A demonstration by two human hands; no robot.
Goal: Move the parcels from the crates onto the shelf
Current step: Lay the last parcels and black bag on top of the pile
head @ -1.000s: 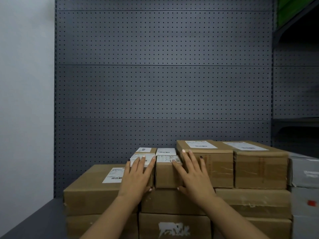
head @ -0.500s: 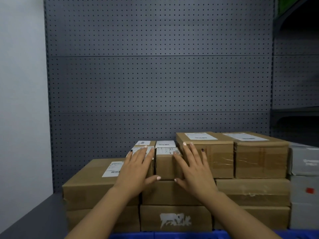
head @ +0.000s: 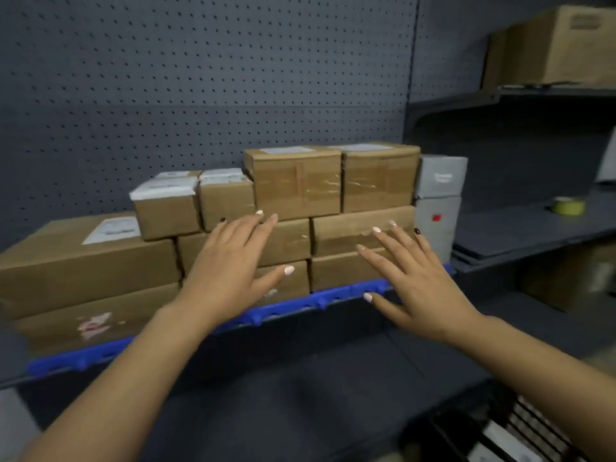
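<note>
Both hands are empty with fingers spread: the left hand [head: 230, 265] and right hand [head: 420, 281] hover before the parcels [head: 293, 185] stacked on the shelf [head: 333, 300], against the pegboard [head: 200, 78].

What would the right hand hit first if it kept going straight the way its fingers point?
Probably the front of the middle-row brown parcel: the right hand points its spread fingers at it. The gap between them is unclear.

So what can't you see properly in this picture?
Head view only:
- Labels on the small parcels: motion blur makes the print unreadable.
- Bottom boxes: partly hidden behind the left hand and right hand.
- Dark crate: cut off by the bottom edge.
</note>
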